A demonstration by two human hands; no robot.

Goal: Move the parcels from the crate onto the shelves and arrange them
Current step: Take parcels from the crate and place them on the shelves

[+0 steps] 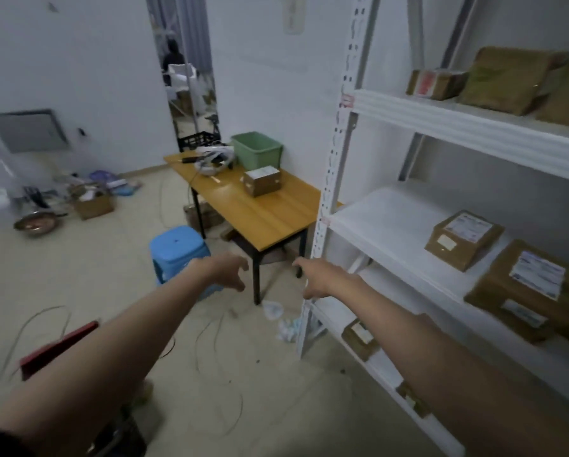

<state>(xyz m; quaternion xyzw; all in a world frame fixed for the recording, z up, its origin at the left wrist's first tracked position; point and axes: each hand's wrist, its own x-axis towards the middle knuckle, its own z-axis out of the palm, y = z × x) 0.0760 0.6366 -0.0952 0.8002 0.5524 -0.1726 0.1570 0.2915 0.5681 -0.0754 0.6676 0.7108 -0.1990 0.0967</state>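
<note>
Both hands reach forward holding nothing: left hand (228, 270) and right hand (316, 277), fingers loosely curled, above bare floor (88, 278) between the blue stool (177, 249) and the white shelves (468, 133). I see parcels (463, 239) on the shelves already. The wooden table (263, 209) butts against the shelf upright.

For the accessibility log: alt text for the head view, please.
Both bare hands, left hand and right hand, reach forward empty beside a white shelf unit holding brown parcels. Beyond stand a wooden table and a blue stool.
</note>
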